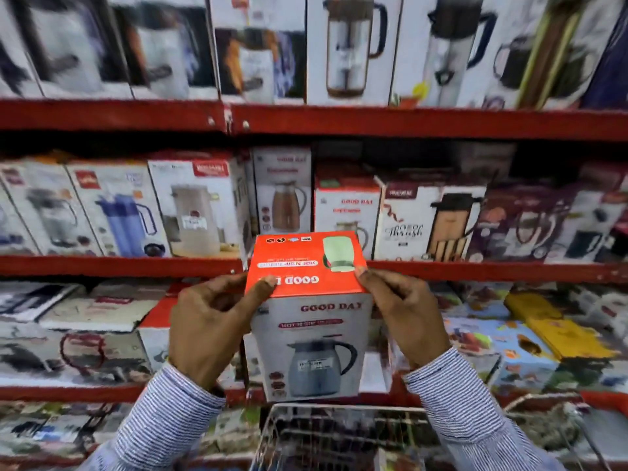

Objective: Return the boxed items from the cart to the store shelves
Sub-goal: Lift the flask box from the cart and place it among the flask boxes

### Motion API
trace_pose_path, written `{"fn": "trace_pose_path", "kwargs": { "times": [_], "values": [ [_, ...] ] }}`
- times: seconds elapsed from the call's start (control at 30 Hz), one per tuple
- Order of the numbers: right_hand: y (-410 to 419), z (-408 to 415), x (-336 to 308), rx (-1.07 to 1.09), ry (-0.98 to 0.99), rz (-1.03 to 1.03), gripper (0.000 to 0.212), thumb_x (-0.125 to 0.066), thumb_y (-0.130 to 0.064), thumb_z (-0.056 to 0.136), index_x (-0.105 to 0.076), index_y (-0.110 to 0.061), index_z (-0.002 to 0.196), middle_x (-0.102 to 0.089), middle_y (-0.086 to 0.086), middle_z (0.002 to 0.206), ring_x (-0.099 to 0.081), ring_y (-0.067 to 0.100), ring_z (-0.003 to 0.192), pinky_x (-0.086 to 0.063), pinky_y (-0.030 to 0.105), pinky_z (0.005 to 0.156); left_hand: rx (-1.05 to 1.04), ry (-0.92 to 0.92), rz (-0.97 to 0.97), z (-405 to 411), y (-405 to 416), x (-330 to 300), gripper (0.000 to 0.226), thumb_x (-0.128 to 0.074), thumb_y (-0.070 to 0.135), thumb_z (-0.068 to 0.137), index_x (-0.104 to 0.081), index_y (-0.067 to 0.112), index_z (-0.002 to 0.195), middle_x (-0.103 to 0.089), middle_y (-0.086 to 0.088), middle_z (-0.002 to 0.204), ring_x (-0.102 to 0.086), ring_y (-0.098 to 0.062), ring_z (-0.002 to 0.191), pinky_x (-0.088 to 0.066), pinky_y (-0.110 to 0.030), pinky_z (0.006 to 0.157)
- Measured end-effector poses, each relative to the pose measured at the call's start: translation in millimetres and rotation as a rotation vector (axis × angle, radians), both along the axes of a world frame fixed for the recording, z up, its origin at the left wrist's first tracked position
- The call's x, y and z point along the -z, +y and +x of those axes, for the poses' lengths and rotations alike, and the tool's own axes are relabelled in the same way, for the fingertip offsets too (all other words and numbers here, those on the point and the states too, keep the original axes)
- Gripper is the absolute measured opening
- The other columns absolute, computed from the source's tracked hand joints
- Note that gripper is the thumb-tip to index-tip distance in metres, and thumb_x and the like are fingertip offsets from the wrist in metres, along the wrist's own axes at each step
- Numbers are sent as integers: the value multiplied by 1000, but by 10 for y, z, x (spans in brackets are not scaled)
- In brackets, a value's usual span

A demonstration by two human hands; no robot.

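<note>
So I've got the white cardboard flask box with the orange-red top [311, 314] up in front of me, one hand on each side. My left hand [212, 326] is curled around its left edge with the thumb pressed on the red lid, and my right hand [406, 316] is doing the same on the right edge, thumb on the top corner. Both are closed on it, fingers wrapped behind where I can't see them.

The box is standing upright, long axis vertical, tipped a bit so the lid faces me. It's hanging just above the wire shopping cart [339, 433] below my wrists.

The bit that matters: straight ahead and slightly up from my hands, on the red metal shelf [119, 266], there's a matching white-and-red boxed flask [346, 215] sitting behind the one I'm holding. There might be a free slot in front of it, though it's too blurry and blocked to be sure. Both hands are about equally close, so I figure it's a plain push forward, keeping it upright, lifted enough to clear the shelf lip.
</note>
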State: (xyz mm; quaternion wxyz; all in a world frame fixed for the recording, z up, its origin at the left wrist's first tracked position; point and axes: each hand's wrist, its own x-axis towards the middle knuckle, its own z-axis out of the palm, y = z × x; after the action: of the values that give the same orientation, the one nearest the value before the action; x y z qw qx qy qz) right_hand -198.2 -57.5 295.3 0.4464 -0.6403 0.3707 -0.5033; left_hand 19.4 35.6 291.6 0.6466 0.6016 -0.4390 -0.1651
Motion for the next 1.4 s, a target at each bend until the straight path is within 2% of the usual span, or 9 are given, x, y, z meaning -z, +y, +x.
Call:
{"fn": "trace_pose_path", "kwargs": {
  "times": [0.3, 0.43, 0.6, 0.73, 0.8, 0.9, 1.03, 1.17, 1.4],
  "values": [
    [-191, 474, -870, -16, -45, -242, 28, -63, -43, 87, -78, -20, 94, -79, -9, 86, -74, 8, 80, -57, 22, 65, -80, -107, -234, 443, -177, -836, 32, -71, 67, 65, -76, 47, 89, -79, 16, 77, -77, -7, 75, -63, -44, 72],
    [-293, 642, -1045, -2, -19, -300, 33, -60, -42, 89, -73, -22, 111, -78, -10, 100, -72, 7, 94, -55, 14, 80, -104, -187, -248, 601, -301, -1020, 26, -65, 68, 69, -71, 50, 86, -75, 29, 74, -75, 1, 74, -65, -42, 66],
    [-436, 804, -1079, -1, 22, -285, 36, -58, -36, 92, -67, -18, 123, -74, -2, 114, -69, 12, 105, -56, 40, 94, -63, -232, -220, 740, -495, -1030, 36, -61, 62, 75, -72, 42, 102, -79, 13, 87, -76, -4, 81, -64, -43, 72],
    [-540, 895, -1033, 35, 67, -349, 34, -59, -28, 93, -65, -17, 125, -70, -10, 114, -65, -1, 100, -42, -2, 84, -33, -239, -170, 849, -668, -937, 45, -58, 62, 75, -71, 38, 110, -80, 7, 94, -75, -12, 89, -61, -48, 83],
    [-600, 928, -1000, 69, 103, -364, 36, -59, -26, 93, -63, -15, 127, -68, -7, 118, -63, 1, 105, -32, -10, 81, -26, -249, -146, 888, -749, -895, 42, -59, 59, 78, -71, 37, 111, -79, 9, 95, -75, -10, 90, -61, -48, 84],
    [-705, 984, -937, 46, 96, -316, 39, -60, -27, 93, -60, -15, 130, -66, -7, 124, -61, 6, 115, -48, 17, 97, -7, -231, -152, 951, -888, -829, 25, -65, 39, 90, -70, 32, 113, -78, 10, 97, -74, -4, 91, -62, -44, 85],
    [-885, 1058, -871, 69, 110, -306, 40, -60, -30, 92, -59, -19, 130, -63, -14, 120, -60, -4, 106, -50, 18, 92, -46, -264, -129, 1003, -1063, -755, 20, -62, 40, 91, -67, 45, 110, -78, 14, 94, -70, 11, 82, -61, -35, 78],
    [-1084, 1132, -807, 88, 111, -246, 40, -61, -27, 92, -59, -19, 130, -67, -3, 125, -64, 13, 114, -54, 40, 98, 56, -215, -110, 1036, -1220, -707, 31, -61, 38, 92, -66, 29, 122, -78, 5, 107, -73, -8, 99, -60, -45, 88],
    [-1328, 1264, -704, 45, 106, -193, 44, -64, -23, 89, -57, -19, 133, -67, -3, 126, -62, 13, 117, -50, 41, 103, 21, -259, -54, 1145, -1450, -641, 36, -56, 42, 94, -62, 30, 129, -78, 5, 106, -71, -13, 98, -59, -45, 88]
  ]
}}
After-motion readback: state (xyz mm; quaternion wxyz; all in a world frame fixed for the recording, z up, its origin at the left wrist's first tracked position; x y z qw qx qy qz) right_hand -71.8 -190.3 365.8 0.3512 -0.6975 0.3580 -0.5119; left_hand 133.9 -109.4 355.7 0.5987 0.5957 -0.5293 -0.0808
